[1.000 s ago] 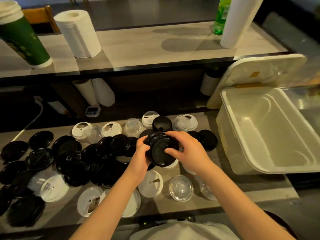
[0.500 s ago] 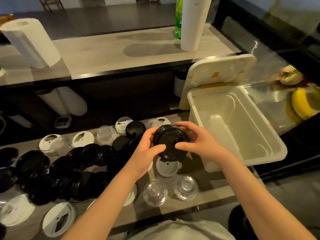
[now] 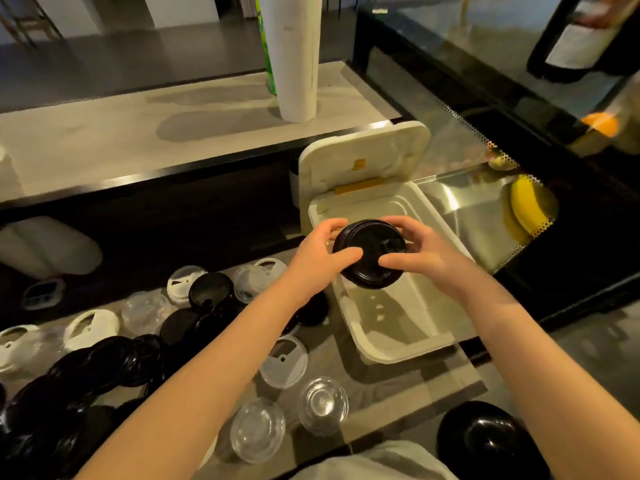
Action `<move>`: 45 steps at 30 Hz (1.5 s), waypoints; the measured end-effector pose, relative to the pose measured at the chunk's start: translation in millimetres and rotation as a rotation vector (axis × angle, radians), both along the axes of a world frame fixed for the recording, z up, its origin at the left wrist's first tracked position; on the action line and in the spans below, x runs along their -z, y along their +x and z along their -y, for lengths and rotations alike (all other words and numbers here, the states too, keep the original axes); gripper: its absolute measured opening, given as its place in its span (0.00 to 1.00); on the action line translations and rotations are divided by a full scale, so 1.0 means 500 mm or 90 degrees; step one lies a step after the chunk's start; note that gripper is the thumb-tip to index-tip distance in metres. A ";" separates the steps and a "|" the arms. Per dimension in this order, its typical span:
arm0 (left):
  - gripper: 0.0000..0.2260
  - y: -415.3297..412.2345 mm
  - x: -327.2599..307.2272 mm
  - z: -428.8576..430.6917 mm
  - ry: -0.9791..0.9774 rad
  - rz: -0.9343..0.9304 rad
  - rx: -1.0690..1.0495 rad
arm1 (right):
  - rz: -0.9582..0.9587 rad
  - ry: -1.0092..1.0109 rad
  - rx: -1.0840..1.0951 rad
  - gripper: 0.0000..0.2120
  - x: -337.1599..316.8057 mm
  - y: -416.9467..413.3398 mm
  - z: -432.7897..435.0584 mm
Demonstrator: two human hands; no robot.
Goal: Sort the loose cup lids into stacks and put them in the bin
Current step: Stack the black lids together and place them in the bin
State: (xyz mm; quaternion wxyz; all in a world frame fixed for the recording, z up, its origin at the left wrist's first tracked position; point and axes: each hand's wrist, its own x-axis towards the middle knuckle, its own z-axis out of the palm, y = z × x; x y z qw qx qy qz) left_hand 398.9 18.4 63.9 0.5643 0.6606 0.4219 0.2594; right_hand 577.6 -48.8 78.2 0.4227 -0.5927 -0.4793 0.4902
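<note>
Black lid stack [image 3: 370, 258] count indistinct; paper towel roll [image 3: 294, 57] top beyond the upper edge.

A drink shop or cafe counter, lots of loose cup lids [image 3: 114, 362] on the low shelf, a tall roll of paper towel [image 3: 294, 57] on the counter top [image 3: 138, 133], a glass case with a banana [image 3: 526, 209] inside

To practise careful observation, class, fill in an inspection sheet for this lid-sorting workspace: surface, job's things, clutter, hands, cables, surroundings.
Surface: counter, strewn with lids.
Job's things: stack of black lids held above the open bin; loose black lids, white lids and clear lids on the counter.
Clutter: paper towel roll on the upper shelf.
Hands: left hand and right hand both grip the stack.
Cables: nothing seen.
Surroundings: banana to the right of the bin.
</note>
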 end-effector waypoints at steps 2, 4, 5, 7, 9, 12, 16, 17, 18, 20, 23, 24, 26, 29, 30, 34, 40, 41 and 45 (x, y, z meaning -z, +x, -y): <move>0.25 0.016 -0.005 -0.011 0.058 -0.052 0.027 | -0.016 -0.027 0.002 0.31 0.002 0.025 -0.012; 0.27 0.014 0.005 -0.025 0.191 -0.203 0.072 | 0.002 -0.085 0.011 0.28 0.021 0.044 -0.025; 0.28 0.007 0.014 -0.032 0.264 -0.288 0.102 | 0.029 -0.125 0.014 0.26 0.039 0.053 -0.034; 0.29 -0.009 0.030 -0.044 0.349 -0.404 0.160 | 0.099 -0.221 -0.016 0.26 0.079 0.063 -0.052; 0.27 -0.021 0.047 -0.051 0.404 -0.451 0.205 | 0.161 -0.318 -0.083 0.27 0.120 0.062 -0.070; 0.25 -0.025 0.058 -0.051 0.461 -0.475 0.228 | 0.222 -0.420 -0.176 0.25 0.166 0.053 -0.098; 0.25 -0.028 0.067 -0.056 0.495 -0.511 0.253 | 0.245 -0.462 -0.233 0.25 0.203 0.050 -0.131; 0.25 -0.029 0.067 -0.057 0.498 -0.515 0.260 | 0.247 -0.461 -0.232 0.25 0.212 0.052 -0.137; 0.26 -0.029 0.067 -0.058 0.499 -0.517 0.264 | 0.245 -0.461 -0.226 0.25 0.222 0.055 -0.142; 0.26 -0.030 0.068 -0.058 0.496 -0.515 0.266 | 0.237 -0.451 -0.208 0.24 0.242 0.057 -0.145; 0.26 -0.031 0.071 -0.056 0.488 -0.504 0.262 | 0.361 -0.390 -0.209 0.25 0.266 0.065 -0.148; 0.26 -0.031 0.073 -0.055 0.486 -0.502 0.260 | 0.412 -0.367 -0.214 0.25 0.266 0.066 -0.148; 0.25 -0.030 0.075 -0.054 0.482 -0.501 0.256 | 0.504 -0.331 -0.241 0.27 0.259 0.065 -0.147; 0.25 -0.029 0.076 -0.054 0.478 -0.497 0.254 | 0.616 -0.242 -0.285 0.30 0.229 0.045 -0.140; 0.25 -0.029 0.077 -0.054 0.477 -0.496 0.254 | 0.649 -0.198 -0.303 0.30 0.218 0.032 -0.136; 0.25 -0.029 0.078 -0.053 0.471 -0.498 0.253 | 0.836 -0.042 -0.531 0.30 0.196 -0.016 -0.116; 0.25 -0.029 0.080 -0.052 0.461 -0.492 0.247 | 0.982 -0.030 -0.623 0.26 0.210 -0.029 -0.118; 0.24 -0.029 0.080 -0.052 0.462 -0.485 0.246 | 1.002 -0.038 -0.613 0.24 0.213 -0.025 -0.118; 0.27 -0.033 0.079 -0.051 0.473 -0.486 0.241 | 1.027 -0.090 -0.533 0.23 0.206 0.023 -0.119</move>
